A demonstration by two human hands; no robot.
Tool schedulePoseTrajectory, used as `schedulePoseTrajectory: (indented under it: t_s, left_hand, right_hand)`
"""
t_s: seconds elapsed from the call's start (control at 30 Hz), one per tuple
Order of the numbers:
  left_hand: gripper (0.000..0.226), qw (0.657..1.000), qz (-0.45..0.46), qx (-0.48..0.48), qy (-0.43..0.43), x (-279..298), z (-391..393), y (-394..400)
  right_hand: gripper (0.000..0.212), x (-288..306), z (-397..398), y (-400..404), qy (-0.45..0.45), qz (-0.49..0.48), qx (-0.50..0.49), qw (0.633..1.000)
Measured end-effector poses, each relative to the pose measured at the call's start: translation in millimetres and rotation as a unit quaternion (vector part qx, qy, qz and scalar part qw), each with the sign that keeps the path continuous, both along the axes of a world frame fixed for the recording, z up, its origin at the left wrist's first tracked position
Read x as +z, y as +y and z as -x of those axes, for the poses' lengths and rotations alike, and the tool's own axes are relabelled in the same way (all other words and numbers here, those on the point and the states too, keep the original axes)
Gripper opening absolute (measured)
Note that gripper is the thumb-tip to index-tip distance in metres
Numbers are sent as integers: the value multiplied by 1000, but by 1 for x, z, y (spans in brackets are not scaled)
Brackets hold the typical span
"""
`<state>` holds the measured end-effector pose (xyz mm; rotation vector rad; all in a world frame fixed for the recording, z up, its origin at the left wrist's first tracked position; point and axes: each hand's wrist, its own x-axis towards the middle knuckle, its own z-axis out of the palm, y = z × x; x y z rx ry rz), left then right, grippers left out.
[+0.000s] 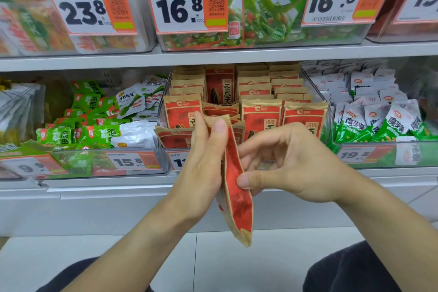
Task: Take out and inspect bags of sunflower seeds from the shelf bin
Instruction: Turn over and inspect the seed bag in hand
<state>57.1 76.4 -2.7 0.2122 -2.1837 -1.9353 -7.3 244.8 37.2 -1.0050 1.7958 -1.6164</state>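
upper price tags: 23.8 | 16.8 | lower tag: 15.8

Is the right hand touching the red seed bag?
Touching. The head view shows the right hand with its thumb pressed on the red seed bag, which the left hand also holds.

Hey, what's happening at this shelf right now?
A person holds one red and tan bag of sunflower seeds edge-on in front of the shelf. The left hand grips its upper part and the right hand pinches its side. Behind it, the clear shelf bin holds more upright bags.
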Motion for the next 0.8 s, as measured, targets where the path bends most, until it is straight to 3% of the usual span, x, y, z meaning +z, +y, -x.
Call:
schedulePoseTrajectory:
  t_s: [0.07, 0.17, 0.3, 0.37, 0.57, 0.8]
  left_hand:
    - [102, 1000, 3, -24, 16, 1, -3, 3]
    - [112, 998, 20, -49, 32, 1, -8, 9]
    - [83, 997, 47, -50, 34, -1, -14, 13]
    - [76, 997, 37, -58, 32, -2, -16, 13]
    - [63, 994, 90, -33, 55, -3, -19, 10]
    - [46, 990, 90, -33, 101, 2, -18, 13]
  right_hand:
    - [30, 1, 0, 0, 5, 19, -7, 1000]
    - [29, 2, 3, 1, -6, 71, -53, 996]
    - [28, 1, 12, 4, -97, 123, -117, 981]
    - [30, 0, 12, 3, -100, 119, -123, 980]
    - [44, -7, 9, -5, -23, 86, -115, 989]
    - [86, -13, 2, -3, 68, -27, -44, 996]
